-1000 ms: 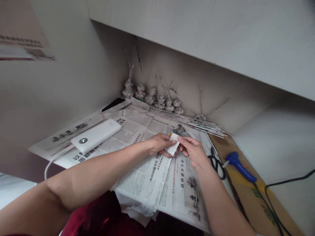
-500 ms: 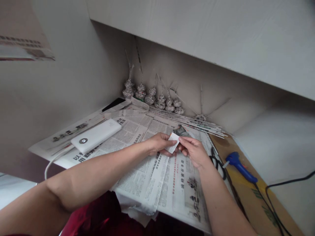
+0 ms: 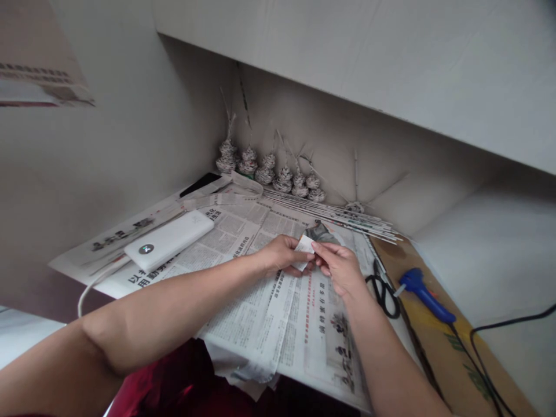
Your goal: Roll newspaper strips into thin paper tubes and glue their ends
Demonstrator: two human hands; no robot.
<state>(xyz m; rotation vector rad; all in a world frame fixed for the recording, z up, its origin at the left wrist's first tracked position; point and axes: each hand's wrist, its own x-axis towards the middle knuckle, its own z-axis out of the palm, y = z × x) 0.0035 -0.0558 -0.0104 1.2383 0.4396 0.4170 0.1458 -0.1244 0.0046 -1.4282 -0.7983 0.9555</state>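
Observation:
Between my two hands is a small white piece of paper [image 3: 305, 245], with faint marks on its face and an orange tint at its upper edge. My left hand [image 3: 284, 255] grips it from the left, thumb across the front and fingers behind. The thumb and fingertips of my right hand [image 3: 337, 263] pinch its right edge. Both hands are just above the newspaper [image 3: 256, 307] spread over the work surface. Just beyond them lies a grey printed picture or scrap [image 3: 321, 233], partly hidden by my fingers.
Several gourd-shaped woven paper pieces [image 3: 283, 180] stand along the back wall. Rolled paper sticks [image 3: 334, 215] lie in front of them. A white power bank [image 3: 171, 240] with a cable sits left. Black-handled scissors [image 3: 384, 295] and a blue glue gun [image 3: 428, 295] on cardboard lie right.
My right hand has shifted slightly left along the paper's edge, covering more of it. My left hand stays nearly in place.

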